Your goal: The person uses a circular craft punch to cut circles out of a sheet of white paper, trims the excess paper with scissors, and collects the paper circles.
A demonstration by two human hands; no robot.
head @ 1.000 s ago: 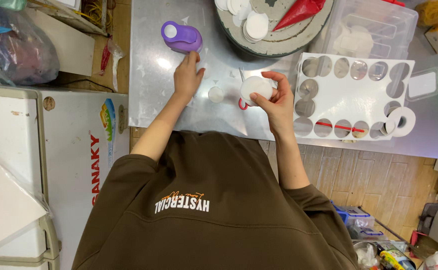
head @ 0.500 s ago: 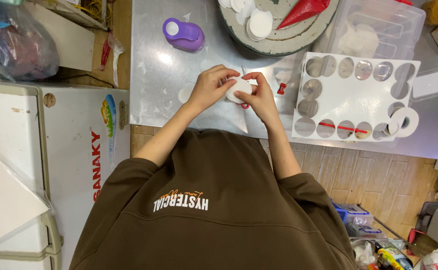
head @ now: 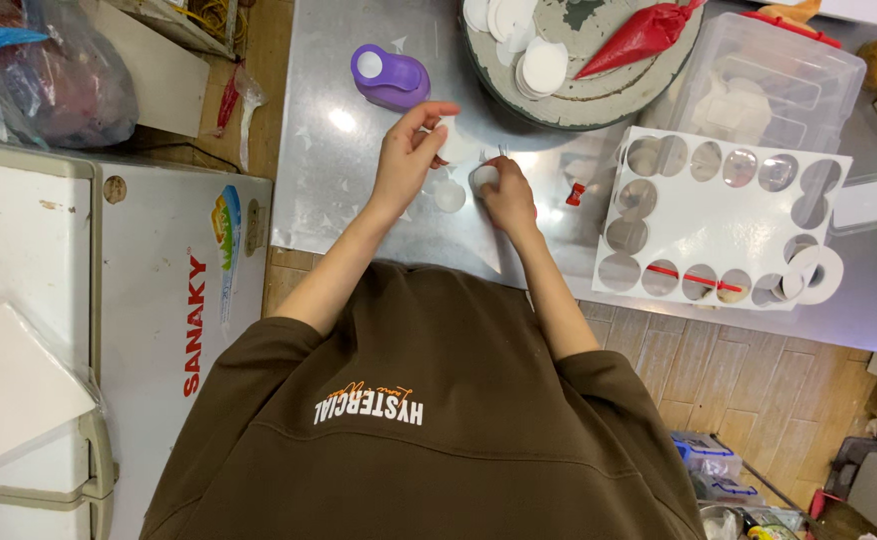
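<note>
A purple plastic hole punch [head: 391,76] stands on the steel table [head: 319,180], near a round grey turntable [head: 599,100] bearing a red piping bag [head: 639,38]; a clear plastic lidded box [head: 769,85] sits beside it.

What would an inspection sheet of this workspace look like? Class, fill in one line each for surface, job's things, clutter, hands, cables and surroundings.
Surface: shiny metal table, with light glare.
Job's things: small white disc in the right hand; white piece at the left hand; another white round lying on the table between them.
Clutter: purple punch; round tray with white discs and a red piping bag; white sheet with round holes; clear lidded box.
Hands: both closed on white pieces, close together.
Cables: nothing seen.
Surroundings: white chest freezer; plastic bags; wood-look floor.
</note>
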